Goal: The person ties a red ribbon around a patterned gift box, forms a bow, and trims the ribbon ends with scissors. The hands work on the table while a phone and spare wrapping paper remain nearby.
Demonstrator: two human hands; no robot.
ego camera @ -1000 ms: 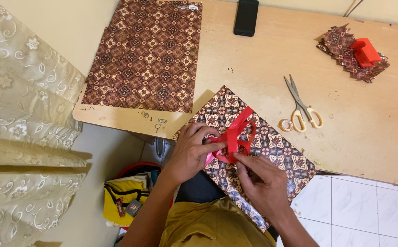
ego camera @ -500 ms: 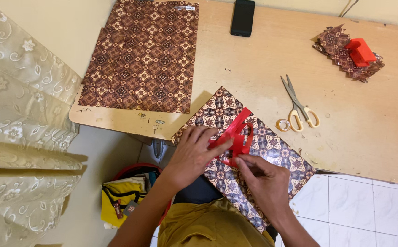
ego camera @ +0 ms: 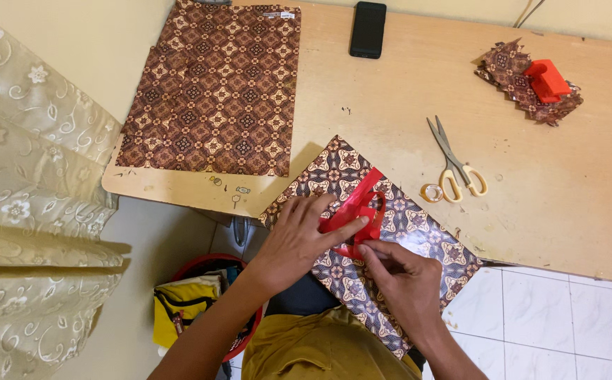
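Observation:
A flat parcel (ego camera: 418, 239) wrapped in brown patterned paper lies at the near edge of the wooden table (ego camera: 390, 91), tilted and hanging over the edge. A red ribbon (ego camera: 362, 204) is looped on top of it. My left hand (ego camera: 299, 236) rests on the parcel with its fingers pressing the ribbon loops from the left. My right hand (ego camera: 397, 278) pinches the ribbon's lower end just below the loops.
A sheet of the same brown patterned paper (ego camera: 214, 84) lies at the table's left. Scissors with yellow handles (ego camera: 454, 158) and a small tape roll (ego camera: 431, 192) lie to the right. A black phone (ego camera: 368, 28) is at the back; paper scraps with a red tape dispenser (ego camera: 545, 77) are far right. A curtain (ego camera: 32, 197) hangs left.
My left hand's fingers have flattened over the ribbon loops, pressing them lower and tighter on the parcel. My right hand stays at the ribbon's lower end. The view has shifted slightly.

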